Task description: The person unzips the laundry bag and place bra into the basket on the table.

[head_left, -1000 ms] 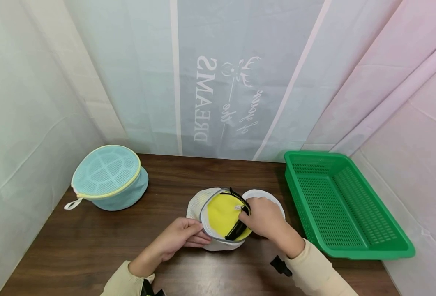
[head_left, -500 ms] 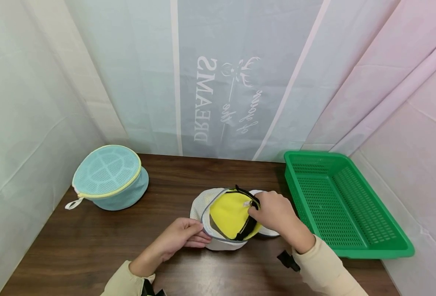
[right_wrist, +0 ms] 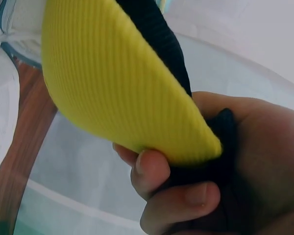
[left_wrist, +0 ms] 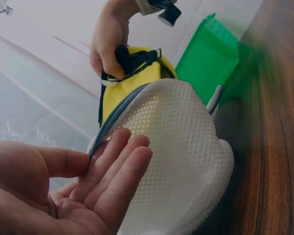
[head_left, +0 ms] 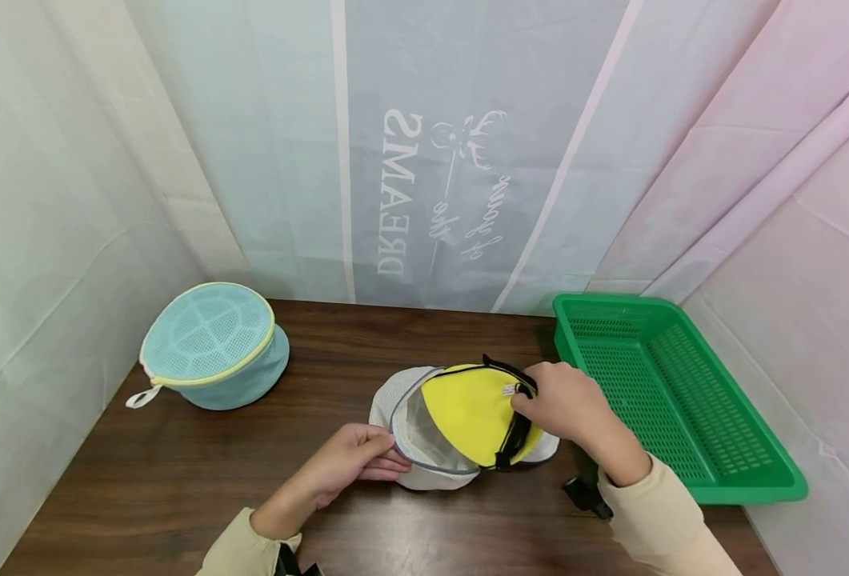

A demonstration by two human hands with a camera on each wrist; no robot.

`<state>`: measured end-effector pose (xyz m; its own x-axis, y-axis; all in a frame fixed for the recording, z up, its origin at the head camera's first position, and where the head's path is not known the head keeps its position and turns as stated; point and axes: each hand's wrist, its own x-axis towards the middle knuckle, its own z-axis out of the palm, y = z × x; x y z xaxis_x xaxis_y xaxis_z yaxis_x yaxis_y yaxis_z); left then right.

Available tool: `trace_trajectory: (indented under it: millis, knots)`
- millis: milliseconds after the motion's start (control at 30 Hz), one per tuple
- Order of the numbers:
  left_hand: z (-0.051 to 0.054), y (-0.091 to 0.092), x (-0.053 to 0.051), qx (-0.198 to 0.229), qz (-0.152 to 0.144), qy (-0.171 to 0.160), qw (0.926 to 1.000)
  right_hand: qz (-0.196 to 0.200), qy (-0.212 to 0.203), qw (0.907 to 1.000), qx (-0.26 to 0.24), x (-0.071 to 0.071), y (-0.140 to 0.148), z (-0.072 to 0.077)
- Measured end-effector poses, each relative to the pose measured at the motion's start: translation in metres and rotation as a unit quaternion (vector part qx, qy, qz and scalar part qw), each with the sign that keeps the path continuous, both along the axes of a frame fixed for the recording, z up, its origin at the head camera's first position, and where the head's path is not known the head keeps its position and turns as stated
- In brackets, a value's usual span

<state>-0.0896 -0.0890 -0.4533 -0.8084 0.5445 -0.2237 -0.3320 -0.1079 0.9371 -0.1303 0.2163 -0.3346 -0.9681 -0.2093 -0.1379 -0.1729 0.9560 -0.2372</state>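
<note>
A white mesh laundry bag (head_left: 424, 478) with grey zipper edging lies on its base mid-table, its mouth unzipped. My left hand (head_left: 362, 454) pinches the rim at its near left side; in the left wrist view the thumb and index finger hold the zipper edge of the white mesh (left_wrist: 171, 142). My right hand (head_left: 564, 402) grips the black trim of a yellow ribbed-fabric piece (head_left: 470, 412) with a small white tag. This piece is tilted over the bag's right rim, mostly out of it. The bag's round flap (head_left: 542, 452) is largely hidden beneath the yellow fabric.
A light blue mesh bag (head_left: 211, 332) with yellow zipper edging and a white loop stands at the left back. On the right is a green plastic basket (head_left: 722, 488), close beside my right hand. Hanging cloth (head_left: 460, 280) borders the wooden table (head_left: 143, 480).
My right hand has moved right, drawing the yellow piece from inside the bag up over its right rim. The left hand has kept its hold on the rim.
</note>
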Motion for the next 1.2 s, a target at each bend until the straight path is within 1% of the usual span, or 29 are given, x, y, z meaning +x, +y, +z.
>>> trace_trajectory:
  millis: [167, 333, 567, 733, 900, 967, 1200]
  knots:
    - [0.001, -0.001, -0.001, 0.0, 0.001, -0.002, 1.0, 0.009, -0.022, 0.999, -0.037, -0.001, 0.014, 0.007]
    - [0.0, 0.0, -0.001, -0.001, -0.001, -0.002, 1.0, 0.007, -0.052, 0.9959, -0.074, -0.003, 0.027, 0.014]
    - [0.0, 0.0, 0.0, 0.002, -0.001, -0.004, 1.0, 0.013, -0.068, 0.991, -0.115, -0.012, 0.047, 0.02]
    - [0.0, 0.001, 0.0, 0.006, 0.0, -0.004, 1.0, -0.01, -0.081, 0.9875, -0.135, -0.02, 0.066, 0.025]
    - [0.001, 0.001, 0.0, 0.008, 0.001, 0.0, 1.0, -0.034, -0.079, 0.9863, -0.141, -0.029, 0.081, 0.029]
    - [0.001, 0.001, 0.0, 0.006, 0.001, 0.0, 1.0, -0.045, -0.076, 0.9861, -0.141, -0.033, 0.087, 0.03]
    - [-0.001, 0.0, 0.0, 0.002, 0.001, -0.005, 1.0, -0.084, -0.08, 0.9808, -0.157, -0.045, 0.119, 0.03]
